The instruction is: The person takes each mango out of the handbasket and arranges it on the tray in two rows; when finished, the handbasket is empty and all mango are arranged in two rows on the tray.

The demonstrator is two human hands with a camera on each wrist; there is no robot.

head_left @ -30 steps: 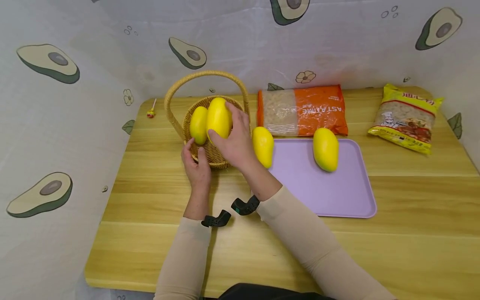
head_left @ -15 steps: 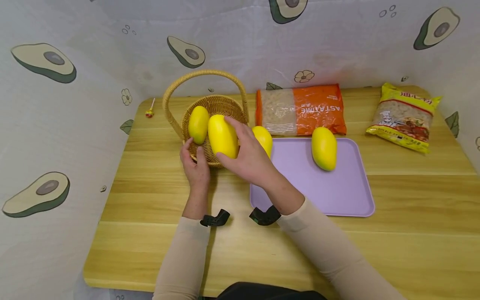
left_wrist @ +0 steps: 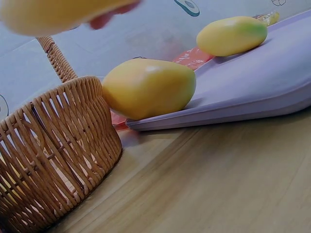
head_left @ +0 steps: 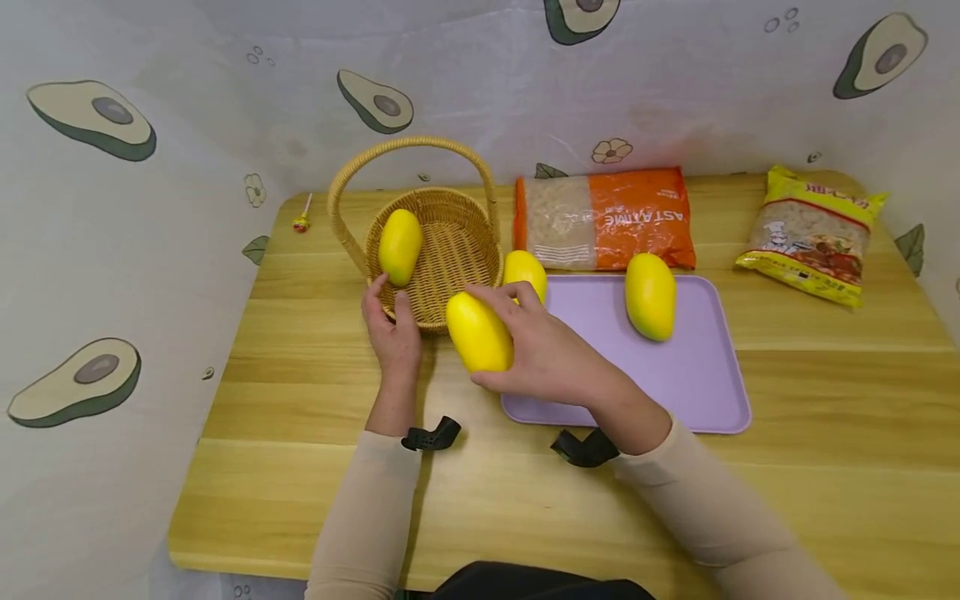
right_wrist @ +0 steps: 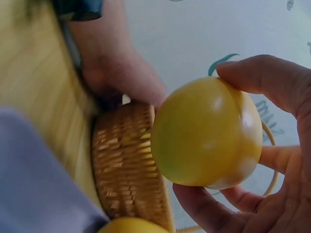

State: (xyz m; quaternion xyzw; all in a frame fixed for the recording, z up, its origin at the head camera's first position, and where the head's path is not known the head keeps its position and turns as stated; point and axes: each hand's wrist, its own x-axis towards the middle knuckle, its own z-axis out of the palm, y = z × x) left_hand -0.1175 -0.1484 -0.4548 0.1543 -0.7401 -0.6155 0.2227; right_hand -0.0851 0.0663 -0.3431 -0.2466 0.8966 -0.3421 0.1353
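Observation:
My right hand holds a yellow mango in the air between the wicker basket and the lilac tray. In the right wrist view, thumb and fingers curl round this mango. My left hand grips the basket's near left rim, thumb over the edge. Inside the basket, at its left, lies another mango. One mango sits at the tray's far left corner, beside the basket and partly hidden by my right hand. A further mango rests on the tray's far side.
The basket's tall handle arches over it. Behind the tray lies an orange and clear food bag, and a yellow food bag is at the far right. A lollipop lies at the table's far left corner.
My right hand has lifted the mango out of the basket and carried it towards me and to the right. My left hand has stayed at the basket rim.

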